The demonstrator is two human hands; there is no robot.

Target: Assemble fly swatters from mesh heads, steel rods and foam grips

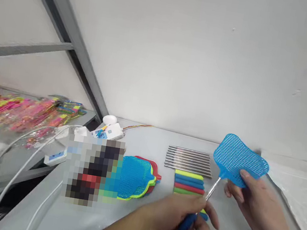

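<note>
Blue swatter heads [134, 177] lay stacked mid-table [150, 137], rods [189, 160] & grips [188, 182] beyond. Left hand [179, 224] was clamped on swatter [239, 159] handle; shaft ran up-right to mesh, pinched by right hand [255, 209] fingers [248, 178].

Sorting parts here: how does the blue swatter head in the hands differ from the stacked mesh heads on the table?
The blue mesh swatter head is single, raised and fixed to a metal rod; the right hand pinches it. The stack of mesh swatter heads lies flat, loose, in several colours. Both share the same shape and mesh.
</note>
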